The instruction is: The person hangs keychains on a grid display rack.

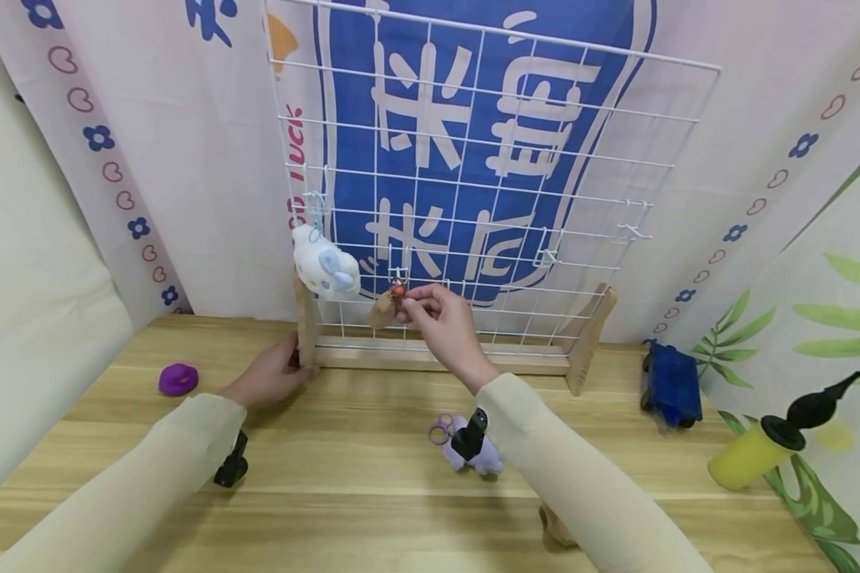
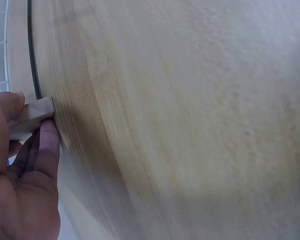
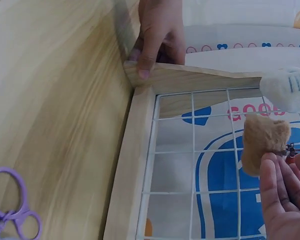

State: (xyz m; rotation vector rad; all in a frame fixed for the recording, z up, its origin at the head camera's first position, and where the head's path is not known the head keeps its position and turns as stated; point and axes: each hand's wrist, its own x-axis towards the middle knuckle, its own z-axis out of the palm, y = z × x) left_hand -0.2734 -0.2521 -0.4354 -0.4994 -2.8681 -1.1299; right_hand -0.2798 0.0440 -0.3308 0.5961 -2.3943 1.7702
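Note:
In the head view my left hand (image 1: 271, 376) grips the left wooden foot (image 1: 306, 322) of a white wire grid rack, low at the tabletop. The left wrist view shows the thumb on one side of that foot (image 2: 36, 114) and fingers on the other. My right hand (image 1: 444, 322) pinches the small metal clasp with a red-orange piece (image 1: 398, 290) at the top of a brown plush keychain (image 3: 260, 142). The plush hangs in front of the grid, just below a wire hook (image 1: 399, 274). To its left, a white plush keychain (image 1: 322, 267) with a blue bow hangs from the grid.
A lilac plush keychain (image 1: 489, 460) lies under my right wrist, and a brown object (image 1: 555, 527) is partly hidden by that forearm. A purple ring-shaped item (image 1: 178, 380) sits left. Rightward stand a blue toy cart (image 1: 674, 386) and a yellow bottle (image 1: 748, 458). Another hook (image 1: 547, 256) is on the grid.

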